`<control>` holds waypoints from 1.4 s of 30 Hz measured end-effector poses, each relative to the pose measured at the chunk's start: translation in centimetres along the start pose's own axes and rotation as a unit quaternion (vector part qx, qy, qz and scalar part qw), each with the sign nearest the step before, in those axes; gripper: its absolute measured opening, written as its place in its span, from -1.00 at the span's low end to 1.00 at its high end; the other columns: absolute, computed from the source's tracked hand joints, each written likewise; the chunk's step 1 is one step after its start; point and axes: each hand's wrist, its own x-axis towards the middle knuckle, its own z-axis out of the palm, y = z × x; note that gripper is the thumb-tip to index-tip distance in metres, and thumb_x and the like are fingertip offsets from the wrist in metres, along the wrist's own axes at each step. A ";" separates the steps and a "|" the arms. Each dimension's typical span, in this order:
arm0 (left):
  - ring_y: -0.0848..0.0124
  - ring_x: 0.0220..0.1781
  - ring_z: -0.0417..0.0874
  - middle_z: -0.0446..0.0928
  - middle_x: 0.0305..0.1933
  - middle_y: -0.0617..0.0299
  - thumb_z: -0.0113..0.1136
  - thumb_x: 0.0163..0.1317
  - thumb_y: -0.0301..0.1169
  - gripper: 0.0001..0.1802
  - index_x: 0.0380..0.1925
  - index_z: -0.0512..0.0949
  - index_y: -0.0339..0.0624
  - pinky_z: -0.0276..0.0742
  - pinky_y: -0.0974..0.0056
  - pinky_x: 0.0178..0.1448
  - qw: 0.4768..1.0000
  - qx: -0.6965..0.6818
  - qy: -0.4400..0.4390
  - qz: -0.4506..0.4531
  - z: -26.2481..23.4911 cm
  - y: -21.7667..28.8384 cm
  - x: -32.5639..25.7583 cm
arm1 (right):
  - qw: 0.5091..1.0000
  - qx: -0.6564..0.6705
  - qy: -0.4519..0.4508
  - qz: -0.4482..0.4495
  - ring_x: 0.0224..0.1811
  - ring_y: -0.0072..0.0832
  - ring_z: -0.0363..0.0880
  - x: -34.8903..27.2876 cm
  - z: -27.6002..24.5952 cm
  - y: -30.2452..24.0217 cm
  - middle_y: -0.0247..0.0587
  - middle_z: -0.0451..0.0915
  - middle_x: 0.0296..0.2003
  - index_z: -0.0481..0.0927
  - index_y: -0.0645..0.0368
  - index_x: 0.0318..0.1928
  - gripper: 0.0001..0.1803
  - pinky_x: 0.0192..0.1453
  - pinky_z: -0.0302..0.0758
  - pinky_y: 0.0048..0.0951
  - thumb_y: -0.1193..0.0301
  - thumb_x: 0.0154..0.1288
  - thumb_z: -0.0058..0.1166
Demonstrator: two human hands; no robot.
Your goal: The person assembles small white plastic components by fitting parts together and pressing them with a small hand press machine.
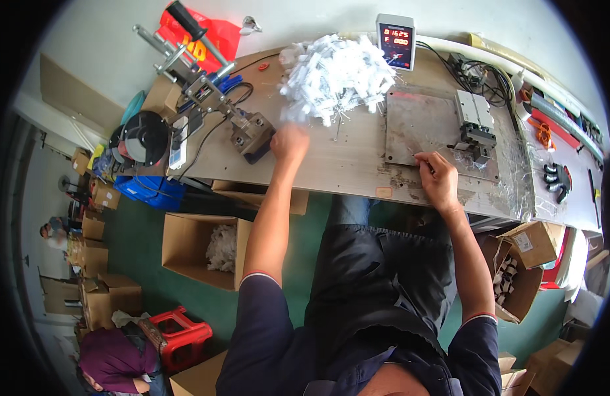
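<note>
My left hand (290, 143) is closed at the table, between a hand press (253, 135) and a heap of small white plastic parts (338, 76). A white blur shows just beyond its fingers; what they hold, if anything, I cannot make out. At the near edge of a flat metal plate (410, 112), my right hand (440, 179) is closed with thumb and finger pinched. Any small thing in that pinch is too hidden to name. A metal clamp fixture (475, 122) stands on the plate, to the right of and beyond my right hand.
A counter with red digits (395, 41) stands behind the heap. Black cables (493, 76) lie at the back right, with a black glove (557, 181) farther right. Below the table, a cardboard box (186, 247) holds white pieces. A person in purple (117, 356) bends near a red stool (181, 333).
</note>
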 end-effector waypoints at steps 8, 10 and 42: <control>-0.10 -0.01 0.73 0.73 -0.14 -0.09 0.22 0.39 -0.20 -0.70 -0.18 0.65 -0.25 0.59 -0.10 0.08 1.000 0.011 0.019 -0.004 -0.1 -2.6 -3.8 | 0.999 0.039 0.028 0.024 -0.23 -0.11 0.75 -0.4 -0.3 0.8 -0.09 0.74 -0.25 0.73 0.19 -0.17 -0.87 -0.13 0.63 -0.24 0.54 0.31 0.16; -0.09 -0.05 0.73 0.73 -0.17 -0.09 0.24 0.38 -0.21 -0.71 -0.19 0.65 -0.25 0.60 -0.09 0.05 1.000 0.012 0.023 -0.004 -0.2 -3.0 -4.7 | 0.998 0.045 0.026 0.026 -0.23 -0.08 0.75 -0.4 -0.3 0.8 -0.06 0.74 -0.25 0.73 0.18 -0.18 -0.87 -0.12 0.63 -0.22 0.52 0.32 0.15; 0.49 -0.42 0.60 0.61 -0.27 0.23 0.21 0.53 -0.32 -0.81 -0.17 0.57 -0.23 0.59 0.37 -0.39 0.626 -0.663 -0.408 -0.042 3.0 17.9 -19.4 | 0.842 0.431 -0.002 0.325 -0.58 -0.62 0.54 -2.7 -3.9 0.7 -0.29 0.63 -0.56 0.71 0.33 -0.29 -0.81 -0.51 0.41 -0.55 0.42 0.26 0.32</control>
